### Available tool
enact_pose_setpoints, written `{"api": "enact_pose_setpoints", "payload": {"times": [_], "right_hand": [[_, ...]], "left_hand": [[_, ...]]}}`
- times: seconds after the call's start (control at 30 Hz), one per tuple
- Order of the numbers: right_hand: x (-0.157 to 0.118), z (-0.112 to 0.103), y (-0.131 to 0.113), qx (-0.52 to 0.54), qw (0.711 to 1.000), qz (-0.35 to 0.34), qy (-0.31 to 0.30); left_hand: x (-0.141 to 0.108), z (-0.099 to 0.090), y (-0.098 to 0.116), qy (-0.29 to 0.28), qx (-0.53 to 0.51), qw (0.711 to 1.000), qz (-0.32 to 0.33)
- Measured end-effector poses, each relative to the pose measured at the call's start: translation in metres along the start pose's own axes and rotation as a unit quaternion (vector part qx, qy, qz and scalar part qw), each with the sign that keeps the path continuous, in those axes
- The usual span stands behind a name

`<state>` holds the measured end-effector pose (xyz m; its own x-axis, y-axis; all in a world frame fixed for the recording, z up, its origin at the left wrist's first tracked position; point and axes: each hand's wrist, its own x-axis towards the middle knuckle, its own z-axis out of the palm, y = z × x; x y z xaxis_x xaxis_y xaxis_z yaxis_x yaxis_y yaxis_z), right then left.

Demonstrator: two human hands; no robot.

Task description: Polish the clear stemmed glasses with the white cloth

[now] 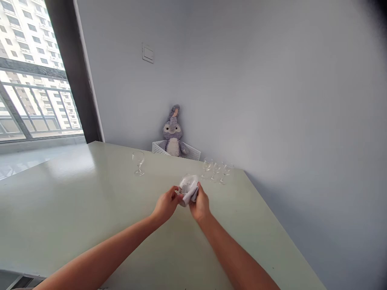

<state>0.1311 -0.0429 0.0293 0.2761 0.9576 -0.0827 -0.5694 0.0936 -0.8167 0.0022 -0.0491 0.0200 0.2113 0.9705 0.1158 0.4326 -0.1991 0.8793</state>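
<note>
Above the middle of the table, a clear glass (186, 184) is tilted between both hands. A pale cloth (190, 195) is bunched against its right side. My left hand (167, 203) pinches the glass at its left, thumb and fingers together. On the other side, my right hand (200, 202) is closed round the cloth and presses it to the glass. The bowl's far part shows; the rest is covered by cloth and fingers.
One stemmed glass (138, 163) stands to the left. Three more (216, 170) stand close together at the back right. A plush toy (173, 133) sits in a white perforated basket (193, 153) behind the pale green table (99, 193).
</note>
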Motion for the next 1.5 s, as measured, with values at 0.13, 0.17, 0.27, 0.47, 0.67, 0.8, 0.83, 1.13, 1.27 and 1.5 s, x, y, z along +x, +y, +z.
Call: {"api": "enact_pose_setpoints", "payload": {"times": [0.13, 0.17, 0.27, 0.47, 0.67, 0.8, 0.83, 1.13, 1.27, 1.5], "right_hand": [[-0.019, 0.009, 0.025, 0.041, 0.998, 0.037, -0.027], [-0.022, 0.01, 0.028, 0.023, 0.998, 0.029, -0.041], [-0.022, 0.004, 0.03, -0.031, 0.995, 0.001, -0.09], [-0.005, -0.013, 0.02, -0.094, 0.981, 0.062, -0.156], [-0.01, -0.016, 0.017, -0.147, 0.93, 0.16, -0.297], [-0.005, -0.019, 0.022, -0.165, 0.952, 0.101, -0.239], [-0.001, -0.021, 0.023, -0.167, 0.959, 0.083, -0.214], [0.008, -0.036, 0.014, -0.315, 0.931, -0.181, 0.032], [-0.013, -0.029, 0.019, -0.559, 0.687, -0.424, -0.191], [-0.003, -0.03, 0.031, -0.564, 0.688, -0.436, -0.137]], "left_hand": [[0.012, 0.022, -0.002, 0.122, 0.03, 0.99, 0.058], [0.012, 0.025, -0.002, 0.146, 0.042, 0.986, 0.066], [0.01, 0.027, -0.001, 0.153, 0.029, 0.983, 0.095], [0.015, 0.005, -0.002, -0.092, -0.311, 0.946, -0.023], [0.02, -0.01, -0.009, -0.111, -0.422, 0.896, -0.085], [0.021, -0.01, -0.016, -0.062, -0.375, 0.922, -0.074], [0.022, -0.01, -0.018, -0.043, -0.364, 0.927, -0.077], [0.033, -0.014, -0.026, 0.005, -0.594, 0.783, -0.183], [0.033, -0.011, -0.026, 0.058, -0.671, 0.693, -0.256], [0.016, 0.008, -0.01, 0.045, -0.72, 0.661, -0.207]]}}
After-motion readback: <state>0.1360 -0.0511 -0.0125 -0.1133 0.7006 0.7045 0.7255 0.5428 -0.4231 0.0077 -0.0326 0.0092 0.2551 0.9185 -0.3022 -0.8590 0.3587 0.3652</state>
